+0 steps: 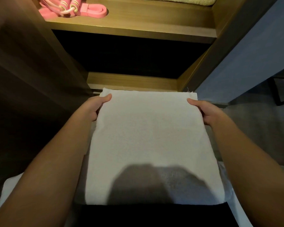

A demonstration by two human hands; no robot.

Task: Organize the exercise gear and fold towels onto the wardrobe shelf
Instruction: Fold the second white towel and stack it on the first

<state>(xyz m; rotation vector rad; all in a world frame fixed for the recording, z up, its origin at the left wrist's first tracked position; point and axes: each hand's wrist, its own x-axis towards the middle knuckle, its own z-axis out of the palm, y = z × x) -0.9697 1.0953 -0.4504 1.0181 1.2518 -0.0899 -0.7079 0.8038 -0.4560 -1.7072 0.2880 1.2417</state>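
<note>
The left grip (97, 107) and right grip (203, 112) each pinch a folded white terry towel (146, 136); wooden wardrobe shelf (154, 18) holds pink skipping rope (64, 4), pink flat band (95, 11).

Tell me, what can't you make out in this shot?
- Fingertips of the left hand and right hand: head view, tucked under the white towel; only the thumbs show on top.
- Space below the shelf: head view, too dark to see what it holds.
- Pink gear and cream towel: head view, cut off by the top edge.
</note>
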